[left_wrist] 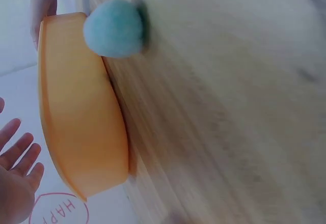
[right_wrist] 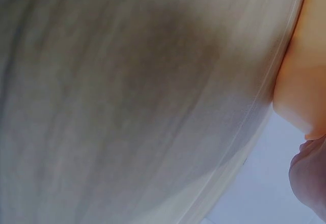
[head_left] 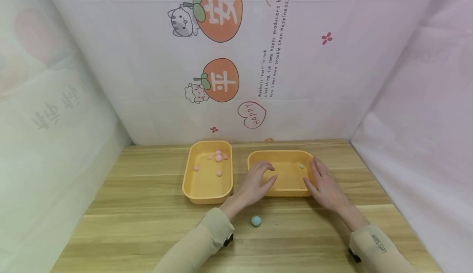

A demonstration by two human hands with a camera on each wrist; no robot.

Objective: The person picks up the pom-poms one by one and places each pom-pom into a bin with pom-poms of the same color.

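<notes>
My left hand (head_left: 256, 182) hovers over the left end of a yellow tray (head_left: 281, 193), fingers loosely bent with nothing between them. In the left wrist view its fingers (left_wrist: 21, 152) are spread apart beside the tray's wall. At the tray's right end, my right hand (head_left: 327, 189) rests along the rim, fingers nearly straight and thumb toward the near corner. Inside this tray lies a small pale green pom-pom (head_left: 301, 166). A larger blue-green pom-pom (head_left: 256, 221) sits on the wooden table in front of it, near my left wrist.
To the left stands a second yellow tray (head_left: 207, 201) holding several pink pom-poms (head_left: 219, 158) of different sizes. White printed cloth (head_left: 295, 121) hangs behind the wooden table (head_left: 148, 215) and along both sides.
</notes>
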